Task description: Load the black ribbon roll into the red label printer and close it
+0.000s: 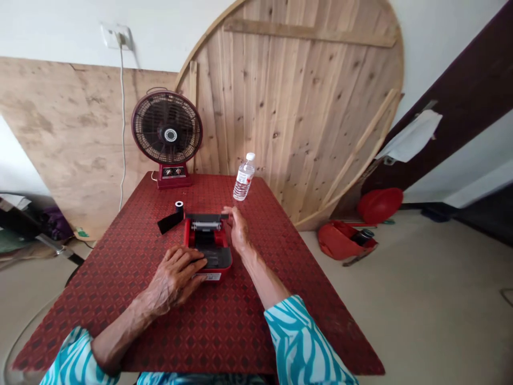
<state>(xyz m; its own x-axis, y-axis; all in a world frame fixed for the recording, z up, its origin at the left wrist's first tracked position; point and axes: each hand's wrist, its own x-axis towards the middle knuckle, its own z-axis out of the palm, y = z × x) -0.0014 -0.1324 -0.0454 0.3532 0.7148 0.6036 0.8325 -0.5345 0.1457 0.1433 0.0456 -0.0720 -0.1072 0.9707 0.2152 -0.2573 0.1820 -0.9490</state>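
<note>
A small red device (208, 246) with an open lid and a metal roller lies in the middle of the red patterned table (168, 315). My left hand (178, 275) rests on its near left side, fingers curled over the dark front part. My right hand (239, 230) is at the device's far right corner, fingers pinched on the edge of the raised black lid. A black strip (170, 222) and a small black-and-white roll (179, 205) lie just left of the device.
A maroon table fan (167, 136) stands at the table's far left, with a clear water bottle (244, 177) to its right. A round wooden board (296, 101) leans on the wall behind. Red items (352, 235) lie on the floor at right.
</note>
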